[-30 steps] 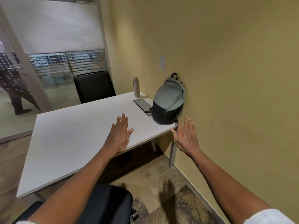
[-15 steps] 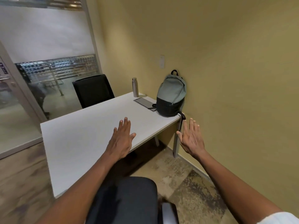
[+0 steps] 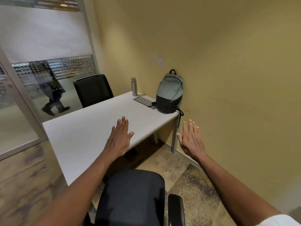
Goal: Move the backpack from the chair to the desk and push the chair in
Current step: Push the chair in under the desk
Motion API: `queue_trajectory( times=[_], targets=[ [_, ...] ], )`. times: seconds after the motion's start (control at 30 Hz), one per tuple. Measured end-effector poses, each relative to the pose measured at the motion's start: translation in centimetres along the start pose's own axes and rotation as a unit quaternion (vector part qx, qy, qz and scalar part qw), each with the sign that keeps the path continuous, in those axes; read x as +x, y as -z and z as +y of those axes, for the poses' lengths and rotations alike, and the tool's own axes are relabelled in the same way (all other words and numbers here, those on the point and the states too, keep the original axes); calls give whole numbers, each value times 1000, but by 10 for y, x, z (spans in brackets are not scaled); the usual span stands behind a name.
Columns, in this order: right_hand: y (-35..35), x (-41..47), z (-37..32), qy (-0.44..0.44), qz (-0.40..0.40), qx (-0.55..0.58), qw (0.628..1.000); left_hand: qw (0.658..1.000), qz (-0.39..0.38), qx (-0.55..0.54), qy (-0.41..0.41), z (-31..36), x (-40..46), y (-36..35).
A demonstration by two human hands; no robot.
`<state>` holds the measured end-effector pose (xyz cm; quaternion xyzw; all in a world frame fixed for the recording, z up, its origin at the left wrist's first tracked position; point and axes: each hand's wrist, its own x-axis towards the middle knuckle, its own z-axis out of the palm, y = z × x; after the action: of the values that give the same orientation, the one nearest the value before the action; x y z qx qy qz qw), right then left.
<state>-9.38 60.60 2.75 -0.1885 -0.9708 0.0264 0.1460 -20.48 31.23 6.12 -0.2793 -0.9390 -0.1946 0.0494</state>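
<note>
The grey-green and black backpack (image 3: 170, 92) stands upright on the far right corner of the white desk (image 3: 91, 132), leaning against the yellow wall. A strap hangs over the desk's edge. The black office chair (image 3: 133, 196) sits below me, its seat pulled out from the desk's near edge, one armrest at its right. My left hand (image 3: 119, 137) hovers flat and open above the desk's near edge. My right hand (image 3: 190, 138) is held open in the air beyond the desk's right corner, holding nothing.
A steel bottle (image 3: 134, 86) and a dark tablet (image 3: 144, 101) lie on the desk next to the backpack. A second black chair (image 3: 92, 89) stands behind the desk. A glass partition (image 3: 24, 88) is on the left, with a person (image 3: 52, 93) walking behind it.
My view has drawn back from the desk, so the chair's seat and armrest now show below me. Both hands stay open and empty. The person behind the glass has walked on.
</note>
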Motion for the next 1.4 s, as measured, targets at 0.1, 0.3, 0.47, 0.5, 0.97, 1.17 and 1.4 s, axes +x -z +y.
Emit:
queue_trajectory(
  times=[0.1, 0.3, 0.47, 0.5, 0.97, 1.17, 1.4],
  targets=[
    [3, -7, -8, 9, -3, -5, 1000, 1000, 10, -3, -3, 0, -11, 5],
    [12, -41, -37, 6, -4, -2, 1000, 1000, -1, -10, -20, -6, -35, 11],
    [25, -84, -72, -14, 10, -16, 1000, 998, -19, -35, -57, -22, -58, 15],
    [26, -94, -80, -21, 14, -19, 999, 997, -26, -38, -66, -28, -65, 16],
    [27, -243, -194, -59, -18, -11, 998, 984, -108, -51, -130, -103, -180, 8],
    [38, -272, -218, -48, -23, 1, 999, 985, -106, -48, -128, -122, -214, 12],
    [38, -317, -244, -5, -66, 54, 996, 985, -133, -21, -104, -137, -269, 26]
  ],
)
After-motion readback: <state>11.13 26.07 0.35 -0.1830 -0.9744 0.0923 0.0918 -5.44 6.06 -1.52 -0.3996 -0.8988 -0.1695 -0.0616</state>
